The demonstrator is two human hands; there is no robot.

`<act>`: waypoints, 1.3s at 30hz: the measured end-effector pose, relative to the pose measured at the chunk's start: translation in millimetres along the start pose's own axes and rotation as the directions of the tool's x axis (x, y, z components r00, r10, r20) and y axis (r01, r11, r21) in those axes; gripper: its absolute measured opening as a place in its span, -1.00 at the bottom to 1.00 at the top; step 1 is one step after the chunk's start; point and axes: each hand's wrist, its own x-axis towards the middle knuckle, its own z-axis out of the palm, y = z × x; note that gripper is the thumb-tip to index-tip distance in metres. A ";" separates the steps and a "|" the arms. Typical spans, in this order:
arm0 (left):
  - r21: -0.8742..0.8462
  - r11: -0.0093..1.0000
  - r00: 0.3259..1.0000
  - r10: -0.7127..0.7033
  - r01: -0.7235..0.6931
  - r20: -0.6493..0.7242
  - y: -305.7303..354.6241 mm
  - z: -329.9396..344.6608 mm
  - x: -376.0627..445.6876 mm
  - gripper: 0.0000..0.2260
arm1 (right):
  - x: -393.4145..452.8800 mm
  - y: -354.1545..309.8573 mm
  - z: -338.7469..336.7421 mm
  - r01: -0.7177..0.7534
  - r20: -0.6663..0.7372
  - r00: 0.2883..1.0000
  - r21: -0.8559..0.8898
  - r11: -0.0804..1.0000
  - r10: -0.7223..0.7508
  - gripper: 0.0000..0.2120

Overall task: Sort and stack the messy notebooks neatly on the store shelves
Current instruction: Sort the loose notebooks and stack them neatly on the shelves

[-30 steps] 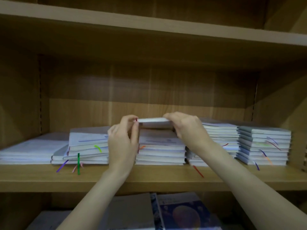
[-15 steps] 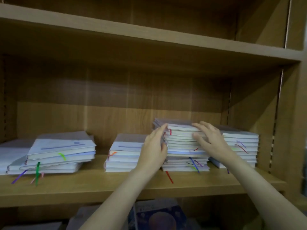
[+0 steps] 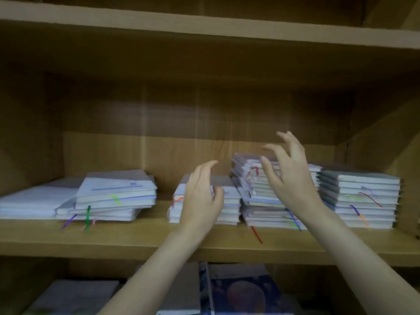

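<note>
both hands came off the tall stack (image 3: 261, 192) since half a second ago; left hand (image 3: 202, 196) and right hand (image 3: 288, 178) hover spread, holding nothing. tall stack sits on the shelf (image 3: 136, 239), upper books skewed left. i'd say squaring isn't done; next needs palms on both sides. short stack (image 3: 229, 205) touches its left, right stack (image 3: 363, 198) crowds the other. leaning pile (image 3: 113, 198) far left untouched.
</note>
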 end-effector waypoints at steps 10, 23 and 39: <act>0.462 0.874 0.986 -0.098 0.151 -0.137 -112.6 -161.3 -38.9 -0.63 | 1.0 -136.6 110.6 0.138 0.435 0.865 0.270 0.953 -0.249 -0.60; 0.214 0.839 0.824 -0.537 0.500 0.180 -152.8 -238.9 -42.4 -0.31 | -22.7 -179.2 165.5 -0.248 0.465 0.878 0.239 0.939 0.113 -0.40; -0.210 0.704 0.730 -0.677 0.679 0.093 -165.1 -243.8 -28.9 -0.90 | -26.9 -183.1 165.9 -0.077 0.467 0.884 0.108 0.991 0.018 -0.26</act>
